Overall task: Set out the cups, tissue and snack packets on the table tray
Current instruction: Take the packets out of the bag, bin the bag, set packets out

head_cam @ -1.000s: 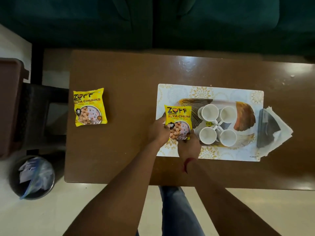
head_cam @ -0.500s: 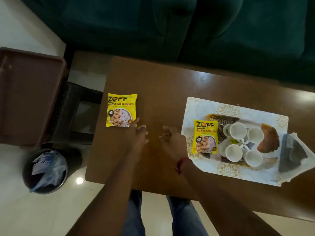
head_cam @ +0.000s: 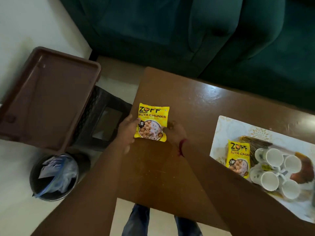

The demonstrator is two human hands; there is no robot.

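Head view: we see both hands on a yellow snack packet (head_cam: pixel 152 122) near the left end of the brown bench (head_cam: pixel 196 106). The left hand (head_cam: pixel 127 132) has its grip on the packet's left edge, the right hand (head_cam: pixel 173 132) on its right edge. A second packet (head_cam: pixel 238 160) lies on the tray (head_cam: pixel 260 143) beside four white cups (head_cam: pixel 274 157).

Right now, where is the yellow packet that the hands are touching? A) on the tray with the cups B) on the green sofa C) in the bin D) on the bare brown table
D: the left hand and right hand flank the yellow packet on the bare brown table, far from the cups.
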